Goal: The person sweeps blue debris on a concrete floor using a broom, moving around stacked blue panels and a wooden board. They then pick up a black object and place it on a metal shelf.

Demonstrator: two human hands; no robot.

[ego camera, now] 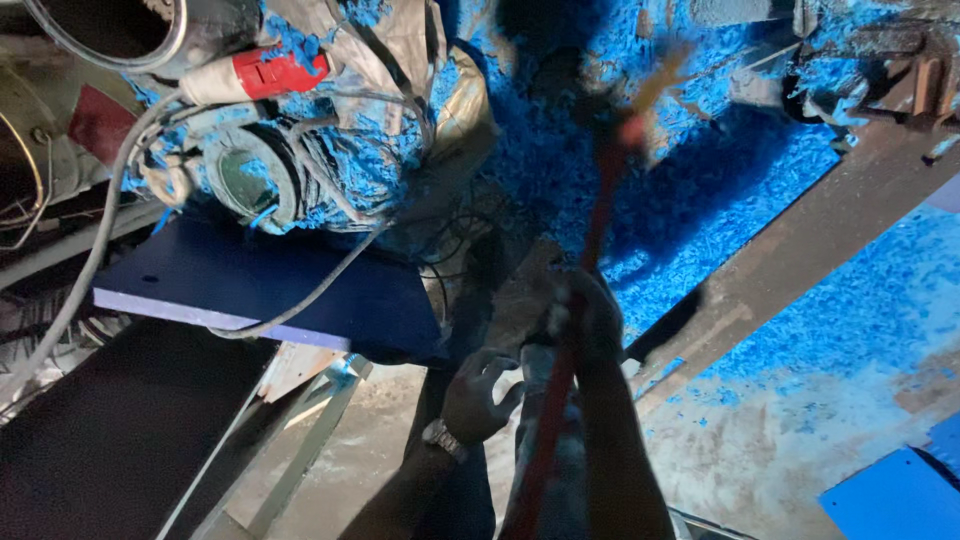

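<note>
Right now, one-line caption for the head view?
Right hand grips a red broom handle over blue shavings; left hand open beside it.

Broom head (pixel 650 85) blurred; right hand (pixel 590 315) grip on red handle (pixel 590 240) unclear

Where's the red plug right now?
In the head view the red plug is at upper left, on a grey cable beside the metal pipe mouth, above the dark blue board.
</note>
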